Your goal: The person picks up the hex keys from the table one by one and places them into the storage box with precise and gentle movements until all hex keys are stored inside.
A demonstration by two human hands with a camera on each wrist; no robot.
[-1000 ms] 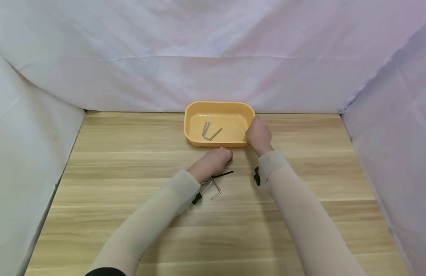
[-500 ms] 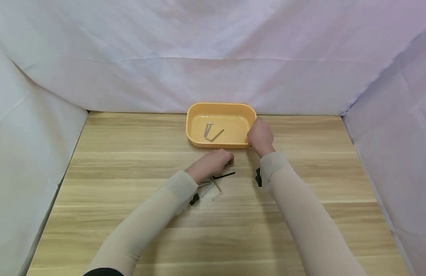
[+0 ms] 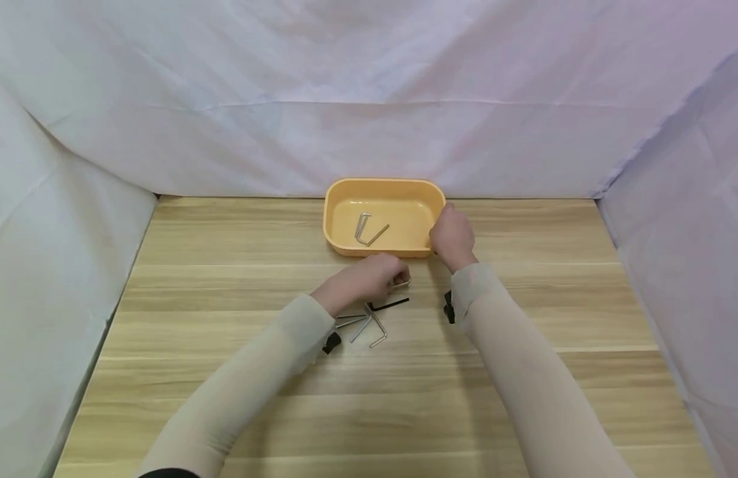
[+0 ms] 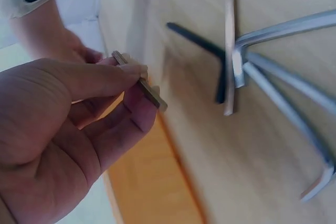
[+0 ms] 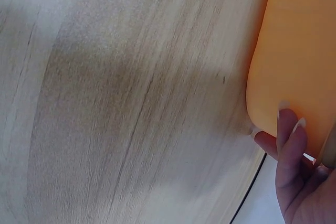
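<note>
Head view: L hand [image 3: 369, 279] pinches hex key [image 3: 401, 283]; R hand [image 3: 451, 236] grips tray [image 3: 345, 247].

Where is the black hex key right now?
In the head view the black hex key lies on the wooden table, just right of the left hand, beside the loose silver hex keys and nearer than the orange tray.

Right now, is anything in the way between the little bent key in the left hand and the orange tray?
Nothing visible is. The left hand pinches a bent key just in front of the orange tray, with only bare table between. The right hand holds the tray's right end, off to the side.
</note>
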